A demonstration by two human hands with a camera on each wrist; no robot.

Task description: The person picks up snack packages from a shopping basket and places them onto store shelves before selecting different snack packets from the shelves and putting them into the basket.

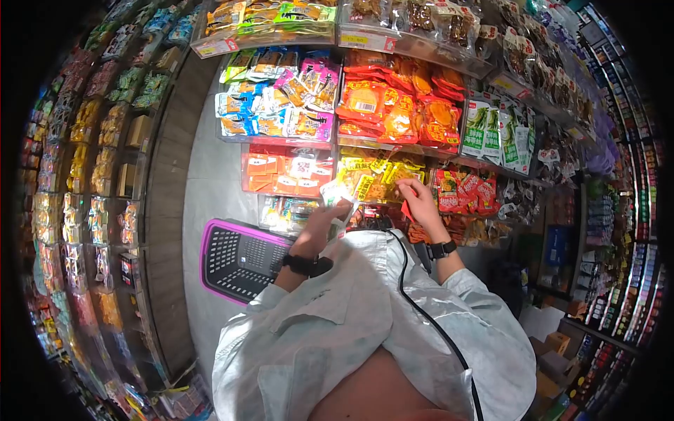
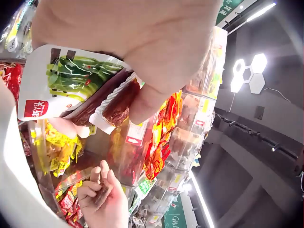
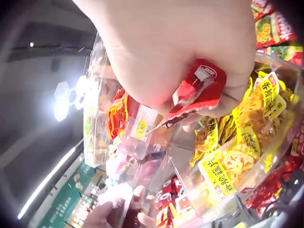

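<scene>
My left hand [image 1: 316,228] grips a white snack packet [image 2: 78,78] printed with green vegetables, plus a dark brown packet [image 2: 118,107] with a crimped white edge. The thumb lies over the brown one. To the right, my right hand [image 1: 420,200] pinches a small red packet [image 3: 209,83] between thumb and fingers; part of it is hidden by the hand. That hand is in front of a clear bin of yellow snack packets [image 3: 237,152]. Both hands are at about waist height, a short way apart.
A black basket with a purple rim [image 1: 206,256] stands on the floor at left. Tiered bins ahead hold orange-red packets [image 1: 397,109], red packets [image 1: 467,189] and green-white packets [image 1: 498,133]. Another stocked shelf [image 1: 105,168] runs along the left. A black cable [image 1: 428,316] hangs down my front.
</scene>
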